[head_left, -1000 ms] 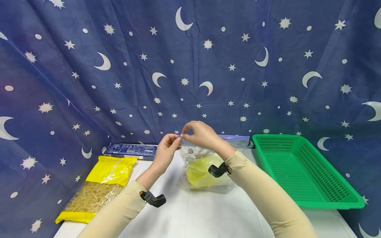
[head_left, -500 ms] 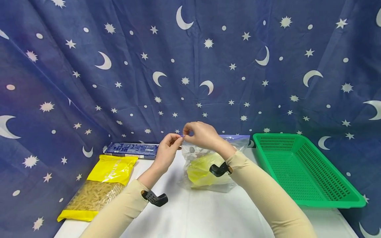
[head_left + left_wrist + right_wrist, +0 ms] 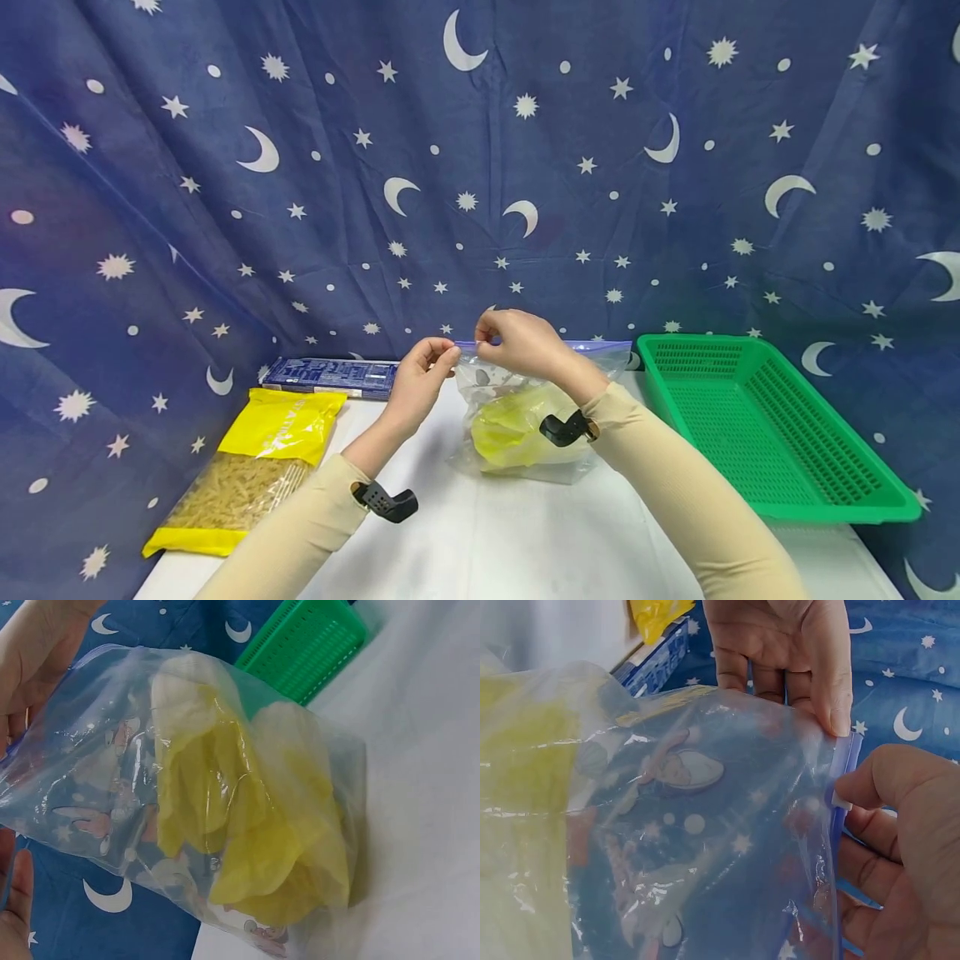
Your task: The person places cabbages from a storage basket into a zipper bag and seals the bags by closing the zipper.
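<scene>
A clear zip bag (image 3: 525, 417) with a yellow packet (image 3: 510, 433) inside stands on the white table (image 3: 480, 542). My left hand (image 3: 423, 371) pinches the left end of the bag's blue zip strip (image 3: 846, 761). My right hand (image 3: 517, 342) pinches the strip just to the right, thumb and fingers on the small white slider (image 3: 841, 801). In the left wrist view the bag (image 3: 187, 795) shows the crumpled yellow packet (image 3: 255, 817) through the plastic. The right wrist view has the bag (image 3: 667, 840) filling the frame, with my left hand (image 3: 787, 652) behind its top edge.
A yellow bag of pasta (image 3: 247, 471) lies at the table's left, with a flat blue box (image 3: 330, 379) behind it. A green perforated basket (image 3: 765, 425) stands at the right. A blue cloth with moons and stars (image 3: 480, 167) hangs behind everything.
My right hand has slid a short way to the right along the zip strip, away from my left hand, which stays at the strip's left end.
</scene>
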The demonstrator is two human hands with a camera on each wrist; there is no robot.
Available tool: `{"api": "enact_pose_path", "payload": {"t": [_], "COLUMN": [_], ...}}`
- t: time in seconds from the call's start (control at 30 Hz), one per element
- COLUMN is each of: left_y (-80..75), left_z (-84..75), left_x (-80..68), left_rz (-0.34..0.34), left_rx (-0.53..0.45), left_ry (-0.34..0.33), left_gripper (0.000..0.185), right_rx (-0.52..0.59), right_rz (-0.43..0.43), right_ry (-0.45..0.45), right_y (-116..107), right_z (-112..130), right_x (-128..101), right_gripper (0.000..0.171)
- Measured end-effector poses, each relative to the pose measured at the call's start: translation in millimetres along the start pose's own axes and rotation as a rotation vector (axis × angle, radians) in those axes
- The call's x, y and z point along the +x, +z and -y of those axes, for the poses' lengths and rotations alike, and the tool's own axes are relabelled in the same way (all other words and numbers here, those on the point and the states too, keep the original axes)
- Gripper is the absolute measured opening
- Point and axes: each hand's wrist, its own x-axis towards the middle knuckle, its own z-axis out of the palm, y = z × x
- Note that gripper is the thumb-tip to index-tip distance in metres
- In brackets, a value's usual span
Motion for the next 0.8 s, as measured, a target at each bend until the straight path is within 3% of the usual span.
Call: {"api": "enact_pose_path", "payload": {"t": [0.3,0.8], "left_y": [-2.0,1.4], "left_z": [-3.7,-2.7], "left_x": [0.9,-0.9], "left_rz": [-0.030,-0.052], "left_rx": [0.081,0.072], "left_ry": [-0.039,-0.012], "left_gripper": [0.025,0.024], "right_rx": [0.051,0.075], "right_rz": [-0.002,0.028], "right_ry": [-0.010,0.000], "right_y": [1.5,0.2], "right_z": [2.2,0.0], "right_x": [-0.6,-3.2], "right_gripper": [0.005,0.006]}}
